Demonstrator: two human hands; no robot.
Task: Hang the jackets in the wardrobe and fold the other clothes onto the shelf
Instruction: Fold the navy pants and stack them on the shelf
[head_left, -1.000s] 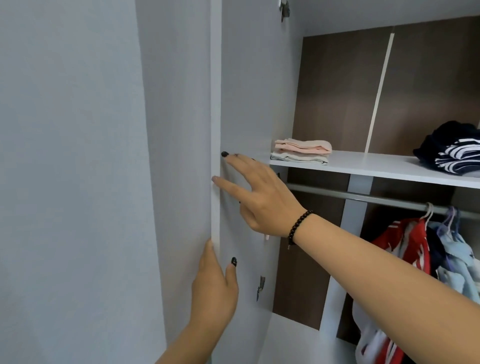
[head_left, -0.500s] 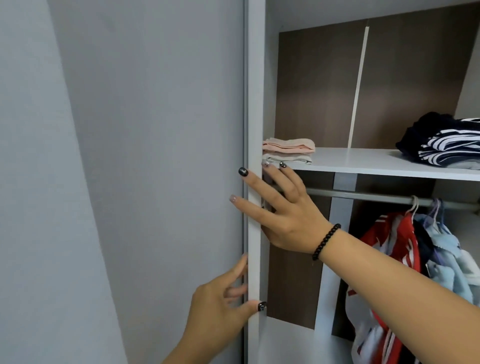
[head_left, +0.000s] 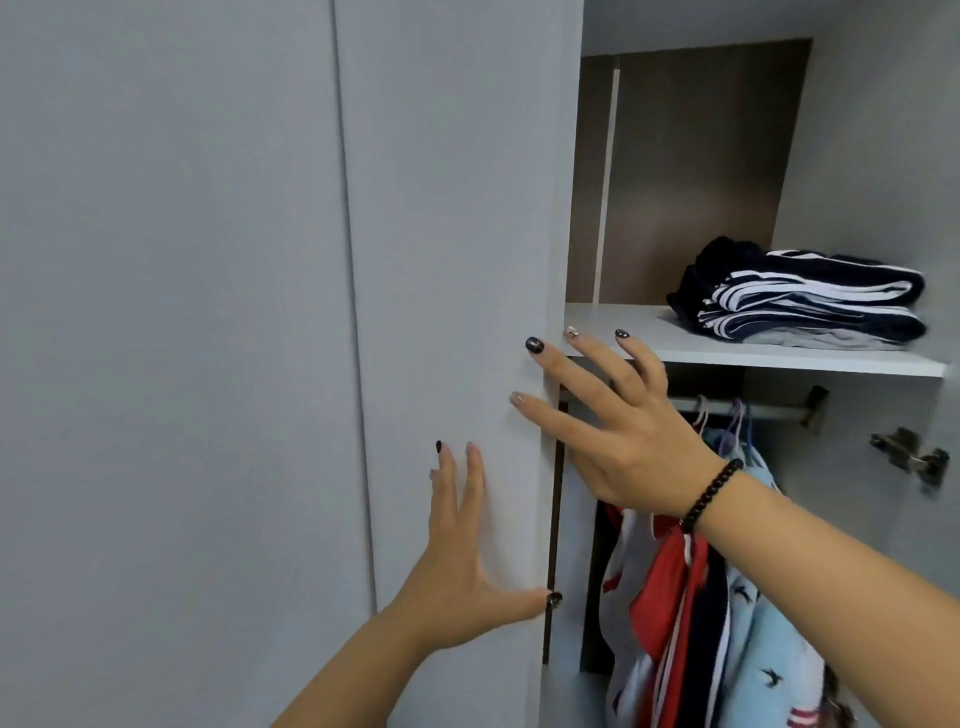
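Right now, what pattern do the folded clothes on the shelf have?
The folded clothes are dark navy with white stripes, clearest in the head view.

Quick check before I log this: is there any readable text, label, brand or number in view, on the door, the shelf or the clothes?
None can be read.
Wardrobe door: plain, no text.
Shelf: no label.
Folded striped clothes: stripes only.
Hanging jackets: small bird shapes and red marks, no legible words.

The flat wardrobe door (head_left: 457, 208) is pale grey, the wardrobe's back panel (head_left: 691, 171) dark brown, the flat shelf board (head_left: 623, 325) white. The folded cloth pile (head_left: 800, 299) shows navy with white stripes. The hanging jackets (head_left: 727, 597) are red, white, navy and light blue with small dark birds.
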